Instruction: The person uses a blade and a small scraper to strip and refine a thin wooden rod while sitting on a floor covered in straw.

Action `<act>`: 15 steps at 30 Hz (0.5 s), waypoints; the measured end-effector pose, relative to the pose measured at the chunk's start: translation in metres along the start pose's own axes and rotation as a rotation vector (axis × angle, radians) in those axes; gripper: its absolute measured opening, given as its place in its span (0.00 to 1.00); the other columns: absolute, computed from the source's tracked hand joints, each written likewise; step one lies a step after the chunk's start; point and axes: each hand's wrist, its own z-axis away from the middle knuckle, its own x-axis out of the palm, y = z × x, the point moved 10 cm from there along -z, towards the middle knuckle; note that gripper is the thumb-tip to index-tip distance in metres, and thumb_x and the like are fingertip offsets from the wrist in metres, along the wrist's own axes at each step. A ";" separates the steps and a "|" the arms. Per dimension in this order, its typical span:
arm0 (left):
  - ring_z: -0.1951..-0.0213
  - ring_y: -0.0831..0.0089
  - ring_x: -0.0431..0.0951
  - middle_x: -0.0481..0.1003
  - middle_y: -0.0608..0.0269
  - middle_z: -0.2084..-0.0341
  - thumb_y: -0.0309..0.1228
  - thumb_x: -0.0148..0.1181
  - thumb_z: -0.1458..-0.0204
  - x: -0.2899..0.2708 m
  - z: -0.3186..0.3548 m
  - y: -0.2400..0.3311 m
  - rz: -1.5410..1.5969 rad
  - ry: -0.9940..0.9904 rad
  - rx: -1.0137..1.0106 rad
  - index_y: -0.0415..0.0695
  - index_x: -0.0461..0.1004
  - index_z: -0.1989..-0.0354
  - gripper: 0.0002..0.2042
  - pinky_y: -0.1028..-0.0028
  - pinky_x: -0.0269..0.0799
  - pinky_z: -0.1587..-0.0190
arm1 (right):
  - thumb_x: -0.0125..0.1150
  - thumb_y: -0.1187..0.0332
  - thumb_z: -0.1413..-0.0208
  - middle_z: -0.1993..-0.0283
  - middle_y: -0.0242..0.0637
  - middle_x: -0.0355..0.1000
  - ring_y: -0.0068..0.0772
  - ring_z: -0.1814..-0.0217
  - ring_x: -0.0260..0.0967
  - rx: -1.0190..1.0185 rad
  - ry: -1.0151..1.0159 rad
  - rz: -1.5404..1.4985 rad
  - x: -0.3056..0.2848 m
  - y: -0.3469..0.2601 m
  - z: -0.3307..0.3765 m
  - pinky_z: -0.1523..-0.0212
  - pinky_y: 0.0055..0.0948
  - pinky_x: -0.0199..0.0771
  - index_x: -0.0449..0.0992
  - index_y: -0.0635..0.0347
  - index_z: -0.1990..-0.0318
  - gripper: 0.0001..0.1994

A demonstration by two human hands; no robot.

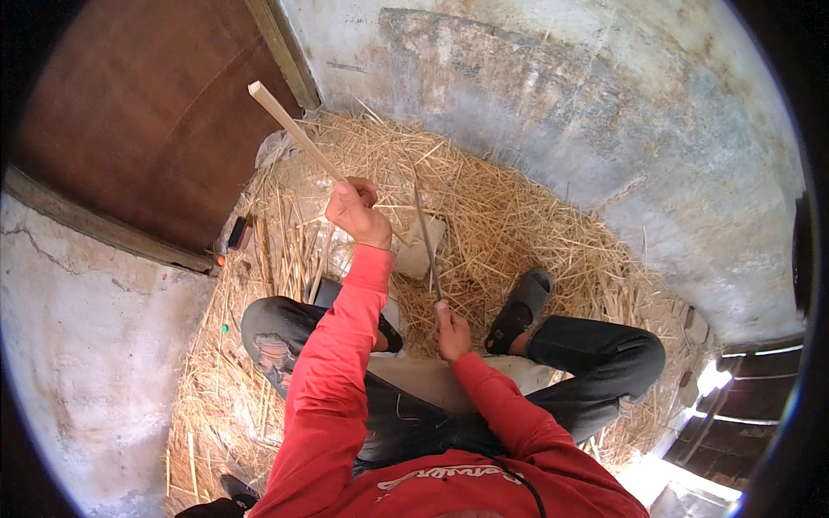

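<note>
My left hand (358,214) is raised ahead of me, its fingers closed round the lower end of a pale, squared wooden stick (294,129). The stick slants up and away to the left, its cut end near the door. Lower and to the right, between my knees, my right hand (452,332) grips a long narrow dark knife (427,229) by its lower end, the thin blade pointing away from me. Blade and stick are apart. Beneath the blade lies a pale block (420,248), its kind unclear.
Loose straw and wood shavings (509,198) cover the floor. A stained plaster wall (553,86) curves along the far and right sides. At the left is a brown door (155,112); a small dark box-like object (239,233) lies near it. My sandalled foot (522,311) rests at the right.
</note>
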 end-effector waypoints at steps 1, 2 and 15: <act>0.84 0.82 0.57 0.60 0.71 0.90 0.53 0.46 0.36 0.000 -0.001 0.000 -0.009 0.000 -0.001 0.35 0.72 0.82 0.32 0.78 0.47 0.80 | 0.48 0.44 0.34 0.83 0.30 0.61 0.25 0.84 0.57 -0.058 -0.007 -0.033 0.001 -0.029 0.009 0.79 0.33 0.60 0.66 0.58 0.76 0.27; 0.84 0.82 0.57 0.60 0.71 0.90 0.53 0.46 0.36 -0.002 -0.002 0.001 -0.025 -0.001 0.000 0.35 0.72 0.82 0.32 0.78 0.47 0.79 | 0.46 0.43 0.34 0.82 0.31 0.61 0.26 0.82 0.59 -0.113 -0.018 -0.070 0.004 -0.054 0.017 0.75 0.35 0.62 0.68 0.60 0.76 0.29; 0.83 0.81 0.59 0.65 0.66 0.86 0.52 0.43 0.34 -0.010 -0.007 -0.001 -0.039 -0.008 0.012 0.37 0.70 0.79 0.30 0.79 0.51 0.79 | 0.48 0.41 0.35 0.82 0.29 0.58 0.25 0.85 0.56 0.076 0.066 -0.077 -0.003 0.021 -0.019 0.84 0.27 0.56 0.65 0.58 0.74 0.27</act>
